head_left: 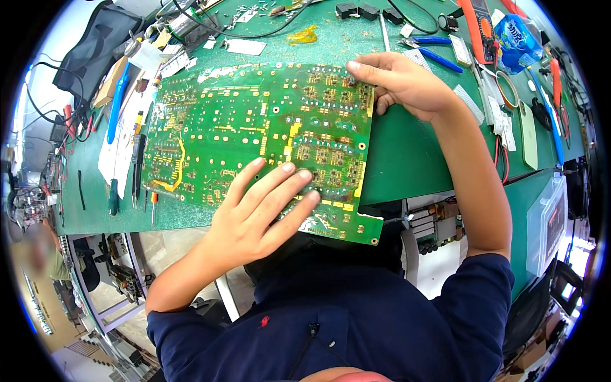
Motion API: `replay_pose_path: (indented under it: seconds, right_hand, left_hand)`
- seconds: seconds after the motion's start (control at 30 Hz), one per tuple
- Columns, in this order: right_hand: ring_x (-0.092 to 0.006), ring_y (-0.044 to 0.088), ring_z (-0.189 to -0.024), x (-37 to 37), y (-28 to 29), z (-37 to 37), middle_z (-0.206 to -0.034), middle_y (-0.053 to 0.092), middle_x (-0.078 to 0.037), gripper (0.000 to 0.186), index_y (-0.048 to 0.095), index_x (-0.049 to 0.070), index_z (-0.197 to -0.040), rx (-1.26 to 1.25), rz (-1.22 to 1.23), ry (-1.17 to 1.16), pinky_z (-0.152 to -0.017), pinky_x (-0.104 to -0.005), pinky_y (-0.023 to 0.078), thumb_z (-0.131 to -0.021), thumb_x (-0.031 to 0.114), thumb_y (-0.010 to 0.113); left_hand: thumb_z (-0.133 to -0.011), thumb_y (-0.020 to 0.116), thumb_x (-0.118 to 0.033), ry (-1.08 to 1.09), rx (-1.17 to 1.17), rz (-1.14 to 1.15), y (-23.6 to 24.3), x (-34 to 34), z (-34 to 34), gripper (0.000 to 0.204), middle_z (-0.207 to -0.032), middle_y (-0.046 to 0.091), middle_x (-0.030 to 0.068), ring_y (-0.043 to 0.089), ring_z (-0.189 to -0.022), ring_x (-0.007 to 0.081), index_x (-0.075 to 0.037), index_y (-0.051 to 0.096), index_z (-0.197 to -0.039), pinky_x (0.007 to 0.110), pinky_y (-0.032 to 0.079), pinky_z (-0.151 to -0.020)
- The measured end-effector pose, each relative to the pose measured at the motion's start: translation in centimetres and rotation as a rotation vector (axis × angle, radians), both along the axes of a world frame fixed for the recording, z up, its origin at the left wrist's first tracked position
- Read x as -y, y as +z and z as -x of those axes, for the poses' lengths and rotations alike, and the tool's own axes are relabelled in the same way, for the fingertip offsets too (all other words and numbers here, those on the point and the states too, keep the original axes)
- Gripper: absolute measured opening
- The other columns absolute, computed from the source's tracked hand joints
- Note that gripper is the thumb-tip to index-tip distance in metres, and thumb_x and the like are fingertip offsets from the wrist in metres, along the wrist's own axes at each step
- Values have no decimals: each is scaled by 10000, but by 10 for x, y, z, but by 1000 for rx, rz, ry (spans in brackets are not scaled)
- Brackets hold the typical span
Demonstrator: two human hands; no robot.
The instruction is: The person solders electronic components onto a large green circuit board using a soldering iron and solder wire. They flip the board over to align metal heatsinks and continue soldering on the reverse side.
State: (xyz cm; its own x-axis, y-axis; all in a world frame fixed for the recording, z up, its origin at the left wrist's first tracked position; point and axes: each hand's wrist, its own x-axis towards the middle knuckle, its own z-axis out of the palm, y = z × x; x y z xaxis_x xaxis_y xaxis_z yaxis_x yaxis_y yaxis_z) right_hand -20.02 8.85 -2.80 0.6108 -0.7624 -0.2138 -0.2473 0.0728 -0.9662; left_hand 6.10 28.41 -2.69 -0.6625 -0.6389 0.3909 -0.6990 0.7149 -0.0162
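A large green circuit board (223,124), crowded with small components and gold pads, lies tilted over the near edge of the green bench mat (407,165). Its lower right corner sticks out past the edge, above my lap. My right hand (407,83) grips the board's upper right corner, thumb on top and the other fingers partly hidden behind it. Across the lower middle of the board, my left hand (254,213) rests with its fingers stretched out and slightly spread, fingertips touching the surface near a component cluster.
Blue-handled pliers (439,56), an orange multimeter (478,28), a tape roll (507,89) and a pale green phone (528,135) lie to the right. Left of the board are a screwdriver (113,198) and a blue tool (118,105). Crumpled yellow film (302,35) lies beyond it.
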Motion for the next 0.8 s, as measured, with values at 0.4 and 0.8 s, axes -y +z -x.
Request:
replay_pose_path:
  seconds: [0.4, 0.8]
  right_hand:
    - [-96, 658, -673, 0, 4, 0, -899, 724, -86, 678, 619, -22, -1243, -37, -100, -48, -517, -224, 483, -1017, 615, 559]
    - [-85, 445, -416, 1, 3, 2, -528, 518, -34, 1025, 567, -73, -1379, -199, 194, -105, -409, -250, 274, -967, 833, 321]
  left_hand:
    - [-720, 755, -33, -193, -267, 123, -13, 2, -6, 161, -1018, 720, 149, 702, -956, 289, -4, 731, -876, 571, 577, -986]
    - [-787, 811, -32, -75, -383, 52, 18, 3, -5, 228, -1065, 724, 186, 718, -1006, 338, 59, 745, -986, 602, 557, -1013]
